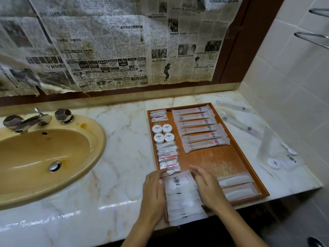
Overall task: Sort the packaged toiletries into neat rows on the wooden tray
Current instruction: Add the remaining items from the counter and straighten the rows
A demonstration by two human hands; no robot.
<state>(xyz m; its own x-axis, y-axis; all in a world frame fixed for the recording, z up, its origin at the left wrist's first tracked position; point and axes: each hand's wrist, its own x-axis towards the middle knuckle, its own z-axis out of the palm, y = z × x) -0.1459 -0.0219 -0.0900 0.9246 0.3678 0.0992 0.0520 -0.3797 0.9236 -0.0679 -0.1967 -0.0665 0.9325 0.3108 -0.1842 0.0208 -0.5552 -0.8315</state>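
Observation:
The wooden tray [220, 157] lies on the marble counter right of the sink. Several long toothbrush packets [199, 126] form a row at its back right. Small round white tubs [162, 133] and thin sachets [167, 154] line its left side. Two flat packets [236, 186] lie at the front right. A stack of overlapping white sachets [181, 195] fills the front left corner. My left hand [154, 191] presses against the stack's left edge with straight fingers. My right hand [208, 186] presses flat against its right edge.
Loose packets [240, 122] and a round tub [274, 163] lie on the counter right of the tray. A yellow sink [44, 157] with chrome taps [35, 119] sits to the left. Newspaper covers the wall behind. The counter's front edge runs just below my hands.

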